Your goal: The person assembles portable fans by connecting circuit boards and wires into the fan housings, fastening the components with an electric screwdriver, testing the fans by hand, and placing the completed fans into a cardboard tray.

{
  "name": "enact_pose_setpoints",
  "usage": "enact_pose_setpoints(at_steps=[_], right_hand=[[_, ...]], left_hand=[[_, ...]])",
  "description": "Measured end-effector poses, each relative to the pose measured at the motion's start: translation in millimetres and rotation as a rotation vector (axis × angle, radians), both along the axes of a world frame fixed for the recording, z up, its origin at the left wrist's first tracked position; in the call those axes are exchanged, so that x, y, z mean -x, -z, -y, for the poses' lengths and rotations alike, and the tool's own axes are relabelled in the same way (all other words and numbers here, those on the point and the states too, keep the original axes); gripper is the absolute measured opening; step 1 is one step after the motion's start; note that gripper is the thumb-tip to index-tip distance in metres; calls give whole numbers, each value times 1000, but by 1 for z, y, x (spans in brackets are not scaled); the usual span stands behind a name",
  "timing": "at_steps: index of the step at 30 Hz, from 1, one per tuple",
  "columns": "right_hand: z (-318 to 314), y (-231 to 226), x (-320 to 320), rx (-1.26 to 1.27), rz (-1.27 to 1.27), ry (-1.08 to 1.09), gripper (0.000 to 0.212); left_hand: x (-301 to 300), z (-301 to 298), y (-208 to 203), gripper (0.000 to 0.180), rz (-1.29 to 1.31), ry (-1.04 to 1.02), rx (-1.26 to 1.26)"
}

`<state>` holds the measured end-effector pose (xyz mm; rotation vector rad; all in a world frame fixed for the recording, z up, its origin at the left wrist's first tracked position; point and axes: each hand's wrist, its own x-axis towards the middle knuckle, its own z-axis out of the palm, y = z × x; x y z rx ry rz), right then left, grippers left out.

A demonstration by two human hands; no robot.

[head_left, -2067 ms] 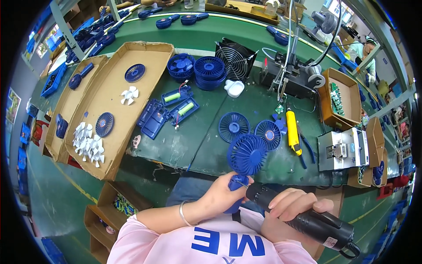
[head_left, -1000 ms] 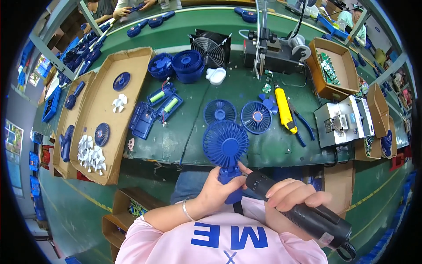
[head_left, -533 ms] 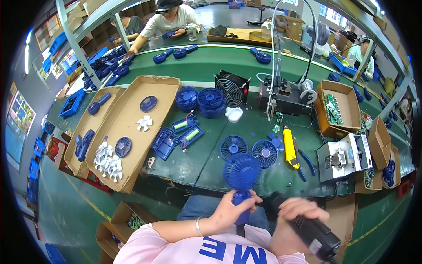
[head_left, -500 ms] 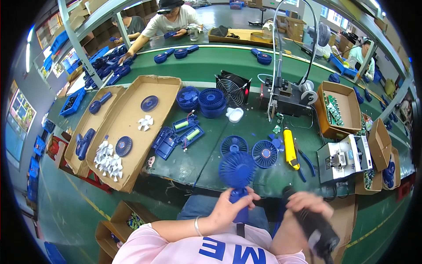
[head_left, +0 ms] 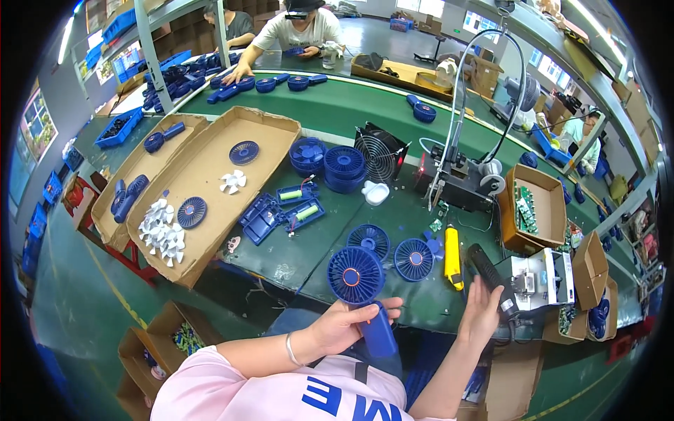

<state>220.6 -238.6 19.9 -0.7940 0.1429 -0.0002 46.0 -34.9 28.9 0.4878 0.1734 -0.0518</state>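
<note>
My left hand [head_left: 344, 326] is closed round the handle of a blue handheld fan [head_left: 356, 276], its round grille tilted up at the table's near edge. My right hand [head_left: 481, 311] is open, fingers stretched out, beside a black corded power tool [head_left: 493, 277], probably an electric screwdriver, lying at the table edge. Whether the fingers still touch the tool is hard to tell. Just beyond the fan are two round blue grilles, one left [head_left: 368, 241] and one right [head_left: 413, 259]. A yellow-handled tool [head_left: 453, 258] lies between them and the black tool.
To the left, a cardboard tray [head_left: 220, 184] holds white fan blades [head_left: 161, 231] and blue grilles. Opened blue housings [head_left: 261, 218] lie right of it. A black fan [head_left: 380, 153] and a wire-fed machine [head_left: 460, 184] stand behind. Across the green conveyor [head_left: 337, 105], a co-worker handles fans.
The black tool has gone from my right hand's grip onto the table edge, and that hand has opened. The handheld fan, blurred before, now shows sharply. My view has shifted slightly.
</note>
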Motion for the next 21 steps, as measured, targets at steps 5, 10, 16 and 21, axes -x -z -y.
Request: enact_pose_setpoints(at_steps=[5, 10, 16, 21], right_hand=[[-16, -15, 30, 420, 138, -237, 33], [-77, -39, 92, 1534, 1041, -360, 43], [-83, -39, 93, 1805, 1238, -417, 41], [-82, -25, 99, 1911, 1249, -539, 44]], left_hand=[[-9, 7, 11, 45, 87, -82, -76], [-4, 18, 20, 63, 36, -138, -88], [-7, 13, 9, 25, -140, -308, -111], [-4, 9, 16, 22, -214, -309, -244]])
